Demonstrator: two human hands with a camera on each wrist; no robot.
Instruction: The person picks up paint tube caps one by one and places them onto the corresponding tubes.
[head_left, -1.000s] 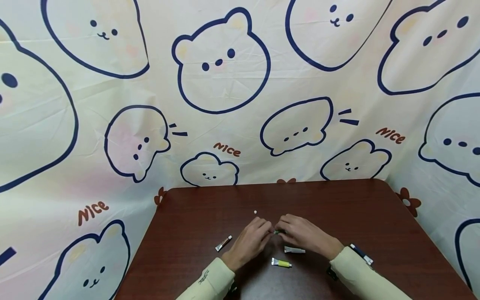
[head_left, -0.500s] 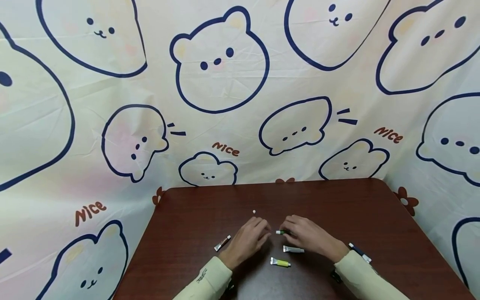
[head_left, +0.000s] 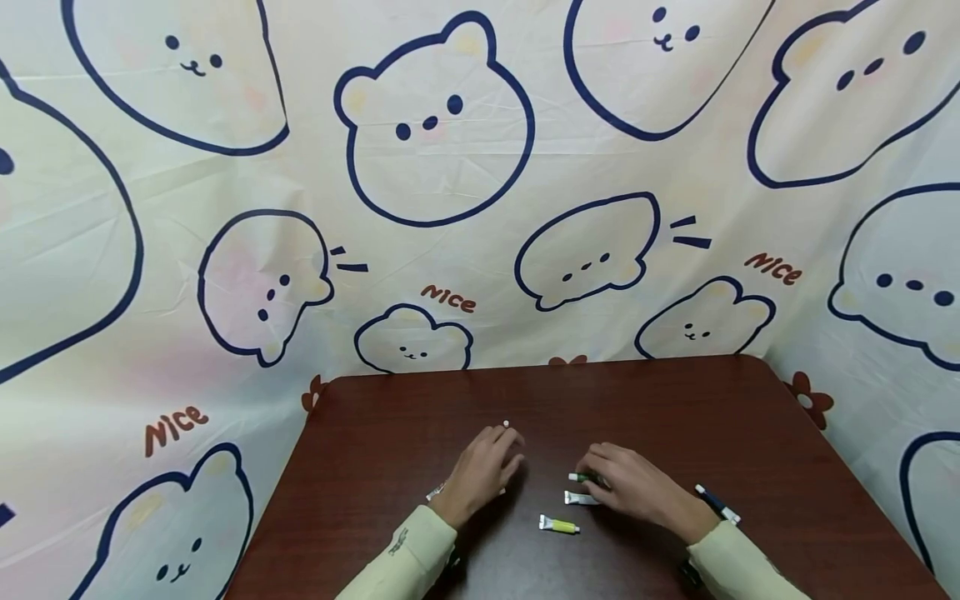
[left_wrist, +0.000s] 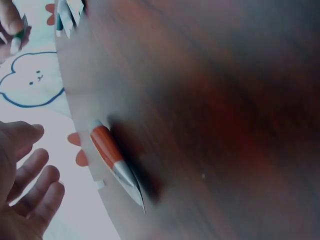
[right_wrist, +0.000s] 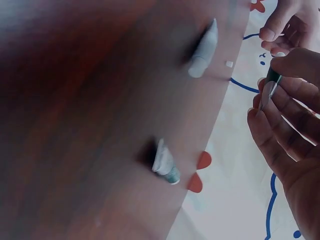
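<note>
My right hand [head_left: 637,483] pinches a small green paint tube [head_left: 588,478] above the table; its white end points left. Thumb and fingers meet around the same tube in the right wrist view [right_wrist: 273,77]. My left hand [head_left: 480,471] is over the table to the left, its fingers loosely bent with nothing between them in the left wrist view. Close to its fingertips lies a small white cap [head_left: 506,423]. A brown paint tube [left_wrist: 107,145] lies under the left wrist, mostly hidden from the head camera. Beneath the right fingers is a silver-grey tube [head_left: 577,498].
A yellow paint tube [head_left: 558,525] lies nearer the person, between the arms. By the right sleeve lies a dark blue tube [head_left: 717,504]. The dark wood table [head_left: 600,392] ends at a curtain [head_left: 435,183] printed with cartoon bears.
My left hand has let go of the green tube's end and moved left, toward the white cap. The right hand has drawn slightly right and nearer with the tube.
</note>
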